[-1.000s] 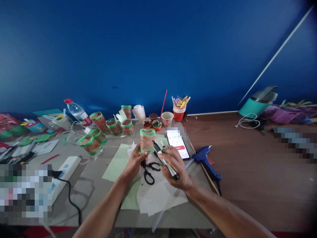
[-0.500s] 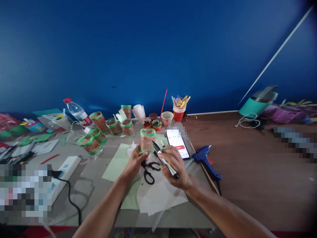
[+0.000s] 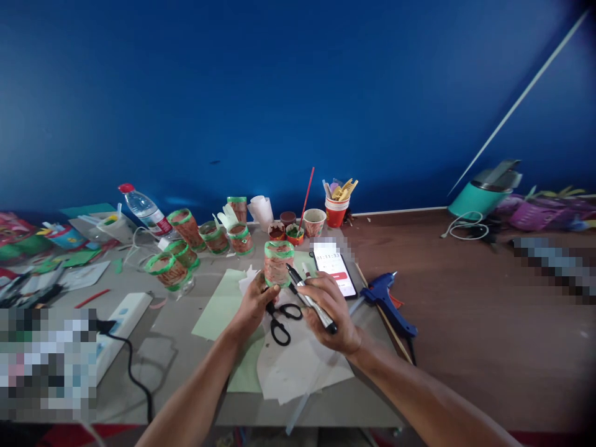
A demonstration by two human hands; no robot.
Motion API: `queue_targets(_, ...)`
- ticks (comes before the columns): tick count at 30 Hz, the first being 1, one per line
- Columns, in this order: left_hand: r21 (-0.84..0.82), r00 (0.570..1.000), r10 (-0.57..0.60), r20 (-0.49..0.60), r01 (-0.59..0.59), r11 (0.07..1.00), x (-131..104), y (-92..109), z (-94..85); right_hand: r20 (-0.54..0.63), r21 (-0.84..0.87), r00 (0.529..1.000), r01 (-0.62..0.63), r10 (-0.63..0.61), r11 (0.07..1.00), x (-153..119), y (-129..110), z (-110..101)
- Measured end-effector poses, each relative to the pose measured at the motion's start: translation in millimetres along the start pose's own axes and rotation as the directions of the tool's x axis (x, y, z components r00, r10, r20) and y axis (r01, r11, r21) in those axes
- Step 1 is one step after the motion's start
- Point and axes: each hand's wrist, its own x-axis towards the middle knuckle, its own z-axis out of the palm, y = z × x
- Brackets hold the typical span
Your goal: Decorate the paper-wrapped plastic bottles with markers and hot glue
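A painted cup [image 3: 278,264], reddish brown with green bands at rim and base, is held up by my left hand [image 3: 257,301], fingers closed round its lower part. My right hand [image 3: 333,313] grips a silver and black marker [image 3: 316,305], whose dark tip points at the cup's right side; whether it touches the cup I cannot tell. Black-handled scissors [image 3: 281,329] lie beneath and between the hands, on white paper [image 3: 302,369]. A phone [image 3: 339,273] with a running timer lies just beyond my right hand.
Several similar painted cups [image 3: 168,273] stand at the left, near a tilted bottle [image 3: 146,211]. Paint pots [image 3: 295,234] with a red stick stand behind. A blue glue gun [image 3: 388,304] lies to the right, a power strip [image 3: 123,323] on the left.
The held cup has tipped slightly, showing a little more of its rim. The phone's timer has advanced by one second. Both hands keep nearly the same place.
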Motion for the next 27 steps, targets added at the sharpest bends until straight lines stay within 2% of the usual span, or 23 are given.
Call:
queue_targets(8,-0.033,1.0,-0.004,0.009,0.004,0.999,-0.2,3.1,1.6,-0.01,0.007,1.0,0.006,-0.006,1.0,1.5,-1.0,0.1)
queue_targets(14,-0.062,0.998,-0.007,-0.059,0.003,0.998,-0.6,3.8,2.0,0.03,0.019,0.998,0.051,-0.051,0.999,0.4,-3.4,-0.2)
queue_targets(21,-0.119,0.996,-0.078,-0.053,0.071,0.99,-1.7,4.3,0.0,0.061,0.024,0.996,0.067,-0.069,0.997,0.3,-6.7,2.7)
queue_targets(27,-0.265,0.991,-0.129,-0.042,0.114,0.958,-3.2,6.1,0.0,0.062,-0.004,0.995,0.075,-0.075,0.997,3.2,-8.2,1.9)
